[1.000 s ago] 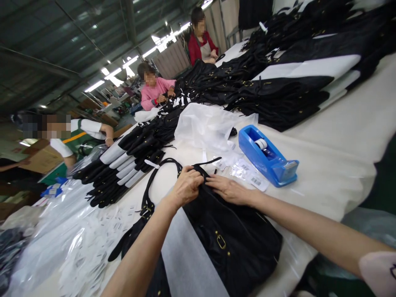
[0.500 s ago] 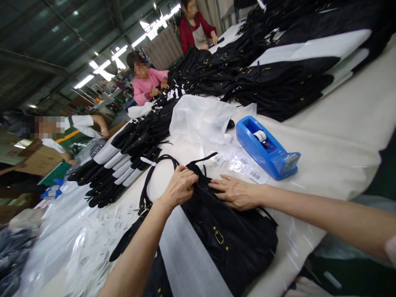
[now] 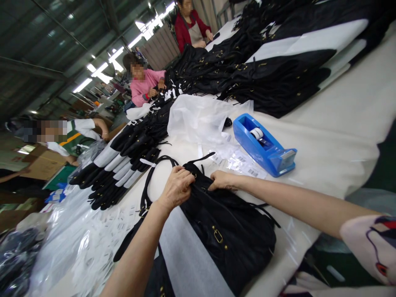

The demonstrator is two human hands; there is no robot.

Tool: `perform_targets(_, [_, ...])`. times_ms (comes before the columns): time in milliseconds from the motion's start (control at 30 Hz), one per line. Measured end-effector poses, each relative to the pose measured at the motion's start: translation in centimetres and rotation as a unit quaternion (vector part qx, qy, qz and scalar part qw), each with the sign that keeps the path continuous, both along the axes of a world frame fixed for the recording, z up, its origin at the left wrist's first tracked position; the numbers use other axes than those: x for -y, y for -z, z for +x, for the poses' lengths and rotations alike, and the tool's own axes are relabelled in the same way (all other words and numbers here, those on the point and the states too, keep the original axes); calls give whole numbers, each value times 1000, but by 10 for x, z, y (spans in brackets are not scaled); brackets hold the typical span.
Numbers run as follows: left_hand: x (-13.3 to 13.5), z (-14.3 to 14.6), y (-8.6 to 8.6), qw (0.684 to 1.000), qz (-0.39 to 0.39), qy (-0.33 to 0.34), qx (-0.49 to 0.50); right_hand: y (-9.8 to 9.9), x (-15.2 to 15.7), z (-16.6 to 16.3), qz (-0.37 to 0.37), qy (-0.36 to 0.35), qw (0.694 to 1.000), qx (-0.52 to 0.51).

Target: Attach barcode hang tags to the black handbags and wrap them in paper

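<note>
A black handbag [image 3: 235,235] with a gold buckle lies on the white table [image 3: 340,136] in front of me. My left hand [image 3: 177,189] is closed on the bag's top edge beside its strap [image 3: 147,185]. My right hand [image 3: 220,180] is curled shut on the same top edge, a little to the right. A white sheet [image 3: 185,260] lies against the bag's left side.
A blue tape dispenser [image 3: 262,145] stands right of my hands, with barcode labels [image 3: 244,163] and a white plastic bag [image 3: 201,119] near it. Rows of black bags [image 3: 278,78] cover the far table. Three other people work along the left side.
My right hand, lying flat and open on the bag, has curled shut on its top edge. My left hand keeps its grip. The view has tilted slightly.
</note>
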State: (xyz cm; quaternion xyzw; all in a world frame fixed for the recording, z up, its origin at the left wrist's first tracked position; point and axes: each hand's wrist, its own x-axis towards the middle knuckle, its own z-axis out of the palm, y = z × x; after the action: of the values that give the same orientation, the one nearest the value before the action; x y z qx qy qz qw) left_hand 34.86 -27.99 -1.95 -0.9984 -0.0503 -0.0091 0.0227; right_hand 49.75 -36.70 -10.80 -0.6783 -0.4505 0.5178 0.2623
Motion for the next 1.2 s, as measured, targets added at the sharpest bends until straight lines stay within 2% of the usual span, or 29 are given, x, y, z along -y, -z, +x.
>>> perform_targets(100, [-1, 4, 4, 999, 0, -2, -37, 1, 3, -8, 47, -17, 994, 95])
perform_targets(200, [-1, 14, 14, 997, -3, -37, -74, -1, 6, -11, 76, -35, 984, 156])
perform_targets(333, [-2, 36, 28, 990, -5, -69, -126, 0, 13, 2, 74, -66, 984, 151])
perform_targets(533, [7, 60, 48, 974, 64, -60, -211, 4, 47, 30, 83, -46, 992, 84])
perform_targets(700, [23, 63, 69, 973, 109, -110, -172, -5, 83, 35, 110, -96, 984, 103])
perform_targets(833, [29, 62, 81, 976, 112, -136, -128, -15, 102, 29, 116, -154, 966, 171])
perform_targets(967, [28, 65, 83, 976, 88, -152, -128, -21, 106, 25, 72, -187, 939, 278])
perform_targets(1100, [28, 69, 83, 976, 50, -174, -120, -22, 113, 41, 26, -191, 918, 346])
perform_targets(1167, [29, 71, 84, 975, 35, -186, -117, -31, 117, 48, 13, -190, 903, 385])
perform_targets(1200, [29, 72, 85, 974, 30, -193, -118, -40, 118, 47, 32, -184, 892, 411])
